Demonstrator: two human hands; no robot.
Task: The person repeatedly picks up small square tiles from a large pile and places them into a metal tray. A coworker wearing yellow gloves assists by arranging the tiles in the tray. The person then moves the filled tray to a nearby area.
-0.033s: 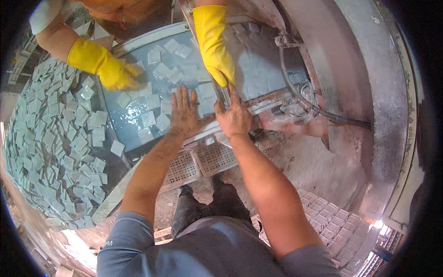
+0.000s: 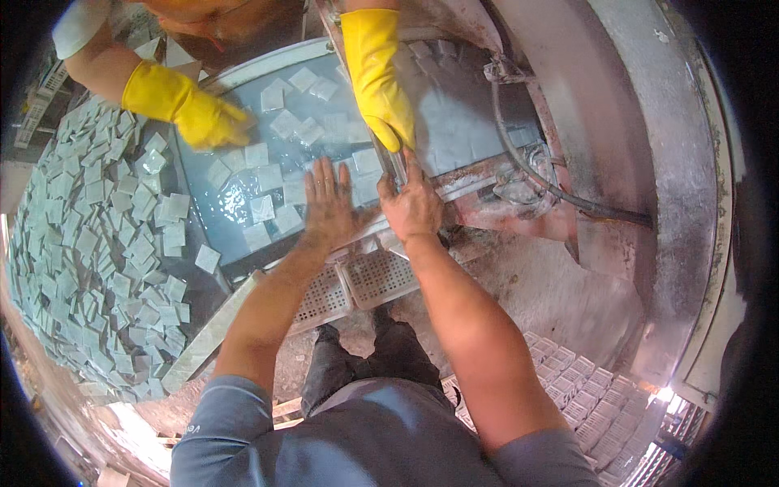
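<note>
No packages, labels, signs or screens are visible.

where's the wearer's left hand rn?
Head view, centre: left hand lies flat on the wet tray among pale square tiles, beside the right hand.

Even, fairly bright overhead light. Glare on wet tray surface [image 2: 235, 199]; hot spot at lower right rim. Strong fisheye bending, black vignette at corners. Centre sharp, edges soft.

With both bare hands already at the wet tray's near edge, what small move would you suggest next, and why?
Probably slide the left hand toward the near rim, drawing the wet square tiles beside it along. It lies flat among them, while the right hand sits at the metal bar beside a co-worker's yellow glove.
</note>
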